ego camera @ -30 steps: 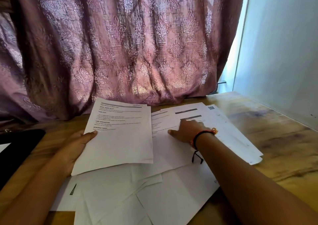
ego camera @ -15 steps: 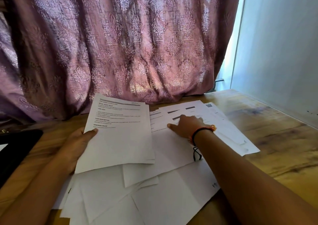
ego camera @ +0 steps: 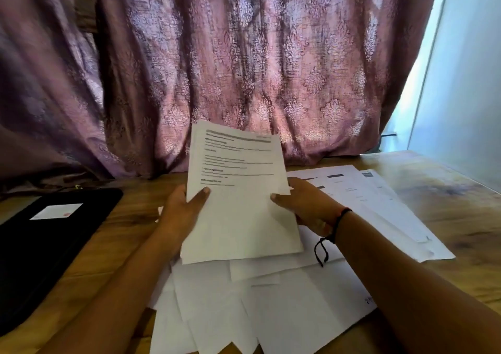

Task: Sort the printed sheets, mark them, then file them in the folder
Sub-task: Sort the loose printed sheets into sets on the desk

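Fingers [ego camera: 296,184] of the left hand [ego camera: 181,212] and right hand [ego camera: 303,204] grip opposite edges of a stack of printed sheets [ego camera: 238,212], thumbs on top, holding it tilted above loose sheets [ego camera: 298,313] scattered across the wooden surface [ego camera: 447,196]. A black folder [ego camera: 40,245] lies flat to the left, apart from the papers.
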